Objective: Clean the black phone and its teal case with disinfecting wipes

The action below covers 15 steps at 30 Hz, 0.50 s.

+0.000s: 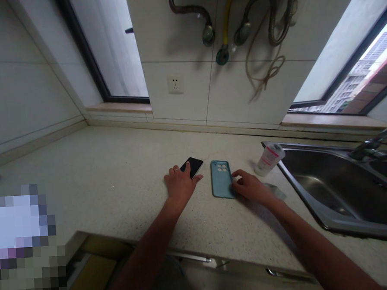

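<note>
A black smartphone (pixel 196 165) lies on the pale countertop, partly covered by my left hand (pixel 179 184). That hand rests over its near part, with one finger on the dark face, the thumb at the right side and the other fingers bent at the left. Just to the right, a light blue phone case (pixel 221 184) with camera cut-outs lies flat. My right hand (pixel 249 186) has its bent fingers and thumb closed at the case's right edge; the fingertips are partly hidden.
Right of my right hand, a clear plastic cup (pixel 270 159) with red markings leans near the steel sink (pixel 318 199). Something greyish and crumpled (pixel 276 191) lies behind my right wrist. Hoses (pixel 224 22) and a socket (pixel 175 84) are on the wall. A drawer (pixel 93 271) stands open below.
</note>
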Available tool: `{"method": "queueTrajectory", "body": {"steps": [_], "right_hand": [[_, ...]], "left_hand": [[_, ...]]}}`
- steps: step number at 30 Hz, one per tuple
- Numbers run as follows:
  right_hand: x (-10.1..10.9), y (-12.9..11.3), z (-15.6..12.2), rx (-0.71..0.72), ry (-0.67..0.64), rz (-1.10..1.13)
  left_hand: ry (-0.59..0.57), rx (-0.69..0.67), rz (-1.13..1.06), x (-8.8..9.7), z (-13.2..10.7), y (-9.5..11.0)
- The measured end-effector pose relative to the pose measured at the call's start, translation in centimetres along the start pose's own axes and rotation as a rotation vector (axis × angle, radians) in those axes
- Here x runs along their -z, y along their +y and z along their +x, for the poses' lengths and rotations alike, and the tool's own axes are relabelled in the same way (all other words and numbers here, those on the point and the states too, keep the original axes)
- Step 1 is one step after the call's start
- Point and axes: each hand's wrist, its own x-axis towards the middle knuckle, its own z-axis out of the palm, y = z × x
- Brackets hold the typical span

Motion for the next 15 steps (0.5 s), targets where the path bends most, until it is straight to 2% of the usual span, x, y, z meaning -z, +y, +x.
{"method": "queueTrajectory", "body": {"steps": [4,7,11,15], "right_hand": [[-0.3,-0.5,-0.2,-0.018,-0.054,-0.077],[-0.5,-0.5,-0.3,0.023,-0.053,-0.158],[-0.9,-0.9,-0.6,0.125,-0.073,-0.213],[-1.2,-1.5,-1.1,0.166,-0.133,-0.208]], "left_hand": [[-0.010,0.001,0.216,-0.3,-0.2,0.3],[-0.017,0.008,0.368,-0.4,-0.2,0.5],[-0.007,-0.004,0.423,-0.6,-0.2,0.4],[-0.013,0.008,0.430,-0.8,-0.4,0.4]]}}
